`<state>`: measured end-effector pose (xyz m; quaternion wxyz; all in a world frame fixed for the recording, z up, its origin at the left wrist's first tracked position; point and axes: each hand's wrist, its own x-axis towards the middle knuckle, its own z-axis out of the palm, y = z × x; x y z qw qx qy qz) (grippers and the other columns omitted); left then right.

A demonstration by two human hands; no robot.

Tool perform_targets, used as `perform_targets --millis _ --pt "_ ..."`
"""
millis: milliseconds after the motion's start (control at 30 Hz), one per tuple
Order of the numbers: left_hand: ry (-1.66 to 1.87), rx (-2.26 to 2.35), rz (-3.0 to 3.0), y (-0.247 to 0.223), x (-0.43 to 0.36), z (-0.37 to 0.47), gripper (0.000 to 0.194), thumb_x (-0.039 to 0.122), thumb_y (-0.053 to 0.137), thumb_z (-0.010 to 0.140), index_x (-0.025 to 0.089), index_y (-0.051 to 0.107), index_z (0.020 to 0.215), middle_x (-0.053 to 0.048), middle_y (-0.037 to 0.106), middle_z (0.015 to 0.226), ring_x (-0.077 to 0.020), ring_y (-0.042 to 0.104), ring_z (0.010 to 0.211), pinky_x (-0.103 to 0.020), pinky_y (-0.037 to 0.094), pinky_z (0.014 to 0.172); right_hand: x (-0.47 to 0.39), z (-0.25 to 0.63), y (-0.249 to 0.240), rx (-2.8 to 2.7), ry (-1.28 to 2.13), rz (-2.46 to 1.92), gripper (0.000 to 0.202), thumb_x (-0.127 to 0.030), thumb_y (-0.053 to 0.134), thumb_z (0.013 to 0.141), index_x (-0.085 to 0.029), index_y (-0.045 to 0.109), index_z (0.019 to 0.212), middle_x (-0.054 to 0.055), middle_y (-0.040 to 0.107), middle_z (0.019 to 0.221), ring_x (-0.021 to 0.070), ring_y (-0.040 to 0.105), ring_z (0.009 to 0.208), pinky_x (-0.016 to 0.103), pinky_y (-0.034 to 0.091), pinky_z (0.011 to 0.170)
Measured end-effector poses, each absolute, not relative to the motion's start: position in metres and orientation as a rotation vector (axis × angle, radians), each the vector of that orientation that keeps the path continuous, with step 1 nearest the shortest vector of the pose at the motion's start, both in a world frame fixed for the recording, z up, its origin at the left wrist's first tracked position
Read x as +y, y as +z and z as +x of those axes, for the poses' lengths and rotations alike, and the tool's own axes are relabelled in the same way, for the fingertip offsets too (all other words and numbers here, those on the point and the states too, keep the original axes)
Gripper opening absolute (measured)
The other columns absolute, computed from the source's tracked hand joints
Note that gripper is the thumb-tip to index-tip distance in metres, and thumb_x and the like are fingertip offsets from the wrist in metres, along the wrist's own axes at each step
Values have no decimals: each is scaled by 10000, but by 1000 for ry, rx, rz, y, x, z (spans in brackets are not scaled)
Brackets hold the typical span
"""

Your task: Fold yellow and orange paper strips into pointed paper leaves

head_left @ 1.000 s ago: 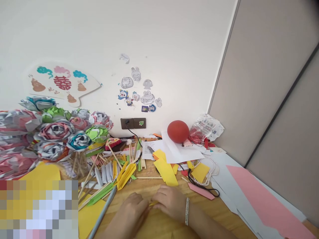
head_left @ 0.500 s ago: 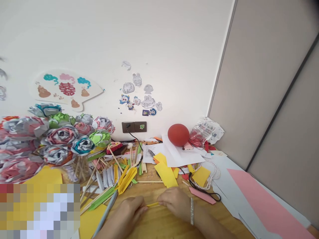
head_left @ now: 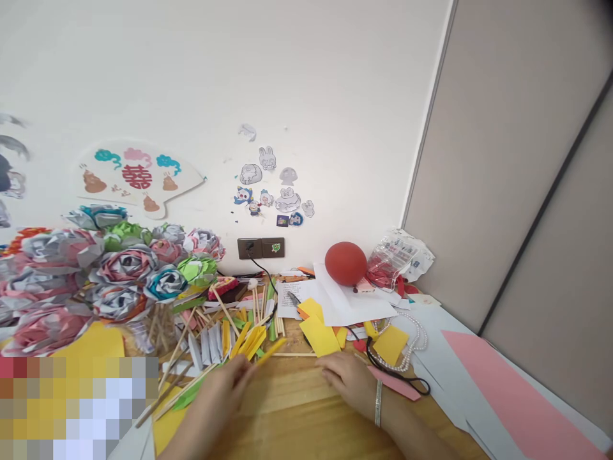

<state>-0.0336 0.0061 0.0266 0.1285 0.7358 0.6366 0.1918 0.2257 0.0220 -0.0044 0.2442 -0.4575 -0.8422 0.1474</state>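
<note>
My left hand (head_left: 224,386) is closed on one end of a narrow folded yellow paper strip (head_left: 272,351), which points up and to the right. Just beyond it lies a group of folded yellow papers (head_left: 253,340), beside several white folded strips (head_left: 211,342). My right hand (head_left: 345,378), a silvery bracelet on its wrist, rests low over the wooden table (head_left: 282,418). Its fingers are loosely bent and slightly apart, with nothing seen in them. Flat yellow paper (head_left: 320,337) lies just past those fingertips, and a pink strip (head_left: 395,383) is beside the wrist.
Many paper flowers (head_left: 124,265) are heaped at the left. Wooden sticks (head_left: 259,300) lie at the back. A red balloon (head_left: 345,263) sits on white paper (head_left: 354,310). A pearl string (head_left: 421,335), black cord (head_left: 416,382) and large pink sheet (head_left: 507,390) are at the right.
My right hand has let go of the yellow strip and moved right. My left hand has carried the strip left and forward toward the folded yellow papers.
</note>
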Motion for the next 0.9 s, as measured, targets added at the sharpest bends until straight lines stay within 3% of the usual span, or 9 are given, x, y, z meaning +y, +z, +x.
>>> perform_targets --millis 100,200,300,433,633,800,900 --pt "625 2254 2084 36 14 -51 301 263 263 885 174 543 950 -65 677 726 -223 650 693 -267 417 600 26 228 -3 -2219 200 -1376 280 -108 502 838 -174 629 1079 72 666 1009 229 579 955 346 432 854" --pt "511 2387 2083 35 18 -56 395 189 229 894 84 457 1199 -128 701 827 -246 671 776 -290 439 639 29 229 -4 -2221 97 -1441 388 -134 602 775 -154 581 1162 102 619 1118 266 525 1041 393 391 938" --pt "342 2340 2148 25 19 -52 436 128 237 887 40 373 1291 -138 707 863 -241 676 801 -303 452 679 34 231 -9 -2278 89 -1466 430 -188 673 734 -144 589 1154 113 583 1201 286 497 1091 408 363 979" --pt "302 2314 2300 16 18 -47 419 119 248 893 35 399 1275 -151 701 920 -251 668 835 -327 455 720 35 232 -14 -2274 99 -1510 385 -147 624 762 -134 597 1146 101 588 1208 261 493 1108 379 342 1005" --pt "193 2267 2491 19 14 -45 328 133 298 891 100 547 1102 -120 697 814 -270 661 754 -342 449 660 29 227 -16 -2185 105 -1532 541 -316 688 701 -135 551 1192 117 543 1249 305 463 1129 426 347 994" --pt "338 2019 2667 14 8 -38 316 121 318 869 181 616 954 -66 670 725 -239 643 700 -322 445 636 27 224 -17 -2164 60 -1567 451 -142 569 737 -140 549 1188 112 562 1219 268 493 1114 369 384 970" --pt "457 1798 2746 10 2 -31 292 127 346 861 212 624 879 -54 672 778 -214 633 748 -313 460 680 32 226 -21 -2199 -13 -1555 424 -40 502 744 -145 580 1147 99 608 1153 237 543 1061 335 417 940"
